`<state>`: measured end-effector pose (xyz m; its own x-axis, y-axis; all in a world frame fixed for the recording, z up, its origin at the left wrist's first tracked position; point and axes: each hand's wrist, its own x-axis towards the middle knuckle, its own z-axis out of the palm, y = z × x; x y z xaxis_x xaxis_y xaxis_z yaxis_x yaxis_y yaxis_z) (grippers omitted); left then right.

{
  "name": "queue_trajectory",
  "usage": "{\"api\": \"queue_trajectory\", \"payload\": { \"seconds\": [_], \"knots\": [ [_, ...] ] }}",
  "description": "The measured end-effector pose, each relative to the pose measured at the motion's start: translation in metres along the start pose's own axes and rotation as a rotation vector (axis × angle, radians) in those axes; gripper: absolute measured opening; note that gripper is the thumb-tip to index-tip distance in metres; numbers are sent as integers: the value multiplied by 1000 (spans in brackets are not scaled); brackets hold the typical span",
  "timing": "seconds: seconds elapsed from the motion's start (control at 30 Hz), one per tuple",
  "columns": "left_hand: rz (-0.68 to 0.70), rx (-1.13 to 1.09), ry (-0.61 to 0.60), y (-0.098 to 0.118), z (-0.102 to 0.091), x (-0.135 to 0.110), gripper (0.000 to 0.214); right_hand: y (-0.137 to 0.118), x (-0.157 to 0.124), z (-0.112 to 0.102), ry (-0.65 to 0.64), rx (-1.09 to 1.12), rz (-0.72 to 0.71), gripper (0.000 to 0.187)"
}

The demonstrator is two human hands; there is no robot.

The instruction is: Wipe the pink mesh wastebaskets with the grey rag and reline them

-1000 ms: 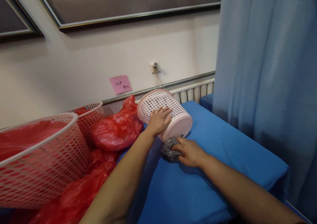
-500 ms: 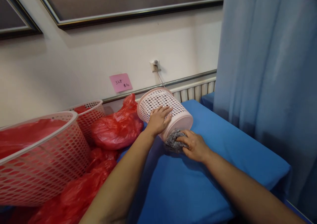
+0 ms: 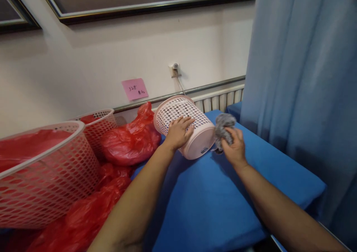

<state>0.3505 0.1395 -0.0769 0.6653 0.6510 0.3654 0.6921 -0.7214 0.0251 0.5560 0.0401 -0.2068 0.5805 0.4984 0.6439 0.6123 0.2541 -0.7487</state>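
Observation:
A pale pink plastic basket (image 3: 203, 140) with a perforated wall lies tilted on its side on the blue-covered surface (image 3: 212, 203), its base turned towards me. My left hand (image 3: 178, 133) rests on the basket's wall, fingers stretched out and lying flat. Bunched in my right hand (image 3: 235, 148) is a grey cloth (image 3: 223, 127), just beside the right edge of the base. Part of the cloth is covered by my fingers. A small dark mark shows low on the base.
At the left stand a large pink basket (image 3: 55, 185) and a smaller basket (image 3: 102, 129), both with red plastic inside. A red plastic bag (image 3: 131, 140) lies left of the tilted basket. Behind are a radiator (image 3: 220, 99) and a wall socket (image 3: 175, 70); a blue curtain (image 3: 298, 77) hangs right.
My right hand has moved the grey cloth from the lower front of the basket's base up and to the right, uncovering the base. My left hand stays on the basket's wall.

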Motion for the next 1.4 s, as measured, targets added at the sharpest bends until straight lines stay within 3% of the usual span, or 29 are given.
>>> {"api": "queue_trajectory", "payload": {
  "seconds": [0.1, 0.2, 0.27, 0.43, 0.47, 0.6, 0.8, 0.97, 1.07, 1.3, 1.4],
  "knots": [
    [4, 9, 19, -1, 2, 1, 46, -14, -22, 11, -366, -138, -1, 38],
    [3, 16, 30, -1, 2, 1, 46, -15, -30, 15, -518, -231, 105, 28],
    [-5, 17, 27, -1, 3, 0, 46, -9, -24, 12, -496, -232, 140, 24],
    [-3, 11, 24, -1, 3, 0, 45, -3, -6, 4, -210, -158, 61, 40],
    [0, 12, 27, 0, 4, 0, 45, -4, -7, 4, -240, -183, 50, 41],
    [-1, 20, 38, 1, 4, 1, 46, -10, -15, 4, -583, -375, 138, 32],
    [-13, 20, 40, 3, 3, 1, 45, -21, -26, 12, -719, -333, 187, 30],
    [-20, 19, 51, 1, 5, 1, 44, -38, -43, 23, -893, -122, 47, 36],
    [-17, 14, 51, 0, 5, 2, 44, -38, -45, 26, -885, -134, 64, 37],
    [-43, -1, 40, 1, 4, 0, 42, -1, -11, 14, -649, -336, 343, 43],
    [-43, 0, 43, 1, 5, 0, 42, -3, -13, 12, -687, -291, 360, 39]
  ]
}}
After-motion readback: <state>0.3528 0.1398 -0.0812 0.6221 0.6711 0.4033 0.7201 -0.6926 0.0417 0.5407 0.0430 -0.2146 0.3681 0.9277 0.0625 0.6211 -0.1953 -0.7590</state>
